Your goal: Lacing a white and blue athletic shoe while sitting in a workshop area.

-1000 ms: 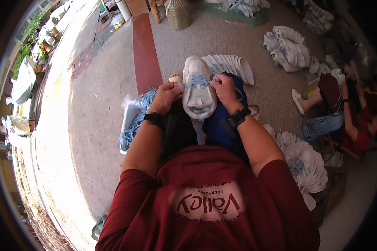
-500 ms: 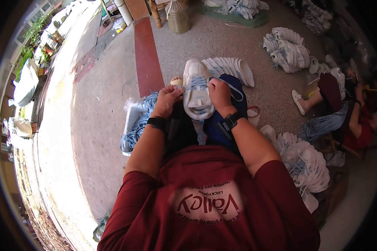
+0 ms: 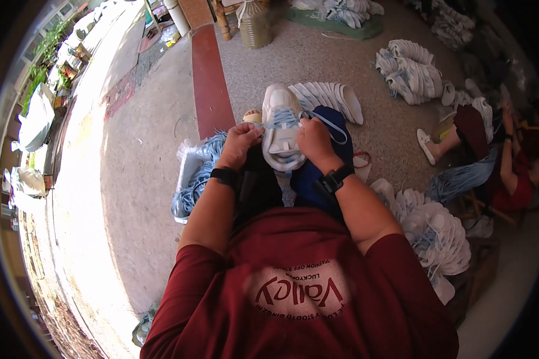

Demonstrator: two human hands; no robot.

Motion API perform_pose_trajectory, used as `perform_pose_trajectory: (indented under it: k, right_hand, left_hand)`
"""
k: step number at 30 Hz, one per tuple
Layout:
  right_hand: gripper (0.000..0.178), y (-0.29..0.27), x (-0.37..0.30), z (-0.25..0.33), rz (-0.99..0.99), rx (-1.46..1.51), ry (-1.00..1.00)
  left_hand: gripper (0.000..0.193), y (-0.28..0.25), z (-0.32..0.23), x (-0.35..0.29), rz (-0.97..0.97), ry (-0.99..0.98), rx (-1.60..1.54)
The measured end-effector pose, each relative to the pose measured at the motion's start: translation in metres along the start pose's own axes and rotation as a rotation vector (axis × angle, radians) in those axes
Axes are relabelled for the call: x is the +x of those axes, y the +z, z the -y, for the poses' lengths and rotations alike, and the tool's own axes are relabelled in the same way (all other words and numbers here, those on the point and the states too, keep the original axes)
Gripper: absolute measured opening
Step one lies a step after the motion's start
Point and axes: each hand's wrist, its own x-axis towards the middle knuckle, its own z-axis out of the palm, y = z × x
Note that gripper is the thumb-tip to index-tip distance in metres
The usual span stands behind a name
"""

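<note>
A white sneaker (image 3: 279, 99) rests toe outward on my lap, with light blue shoelace (image 3: 283, 117) threaded across its upper rows. My left hand (image 3: 245, 142) is at the shoe's left side, thumb and fingers pinched on a lace end. On the opposite side my right hand (image 3: 315, 140) is closed on the other part of the lace, its fingertips partly hidden. A lace loop (image 3: 341, 133) trails from there over the dark blue cloth on my right leg. The shoe's opening faces me.
Left of my legs lies a clear bag with a bundle of blue laces (image 3: 205, 167). A row of white shoes (image 3: 332, 99) stands just beyond my knees. Shoe heaps (image 3: 437, 233) lie to the right, near a seated co-worker (image 3: 511, 173) with blue laces.
My right hand has shifted slightly down and left beside the shoe, and the trailing lace loop lies a little differently. The co-worker's arm has risen.
</note>
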Motion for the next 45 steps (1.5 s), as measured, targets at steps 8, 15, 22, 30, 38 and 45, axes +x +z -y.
perform_pose_trajectory:
  k: [8,15,22,30,38,45]
  right_hand:
    - [0.007,-0.013,0.003,0.010,-0.098,0.061,-0.042]
    - [0.006,-0.038,0.027,0.015,0.245,-0.259,-0.440]
    - [0.004,-0.035,0.034,0.028,0.210,-0.170,-0.660]
    - [0.004,-0.048,0.023,0.022,0.152,-0.252,-0.558]
    - [0.004,-0.038,0.037,0.025,0.212,-0.416,-0.553]
    - [0.002,-0.044,0.022,0.052,0.379,0.134,-0.728]
  left_hand:
    - [0.009,0.001,0.001,-0.003,-0.020,0.016,-0.001]
    - [0.012,0.012,-0.008,-0.006,-0.011,0.016,-0.048]
    - [0.011,0.002,-0.002,0.000,0.063,0.053,0.019]
    - [0.013,0.004,-0.001,0.001,0.008,0.077,-0.037]
    - [0.012,0.006,0.000,0.003,0.013,0.070,-0.022]
    - [0.012,0.000,0.007,0.005,0.023,0.102,-0.032]
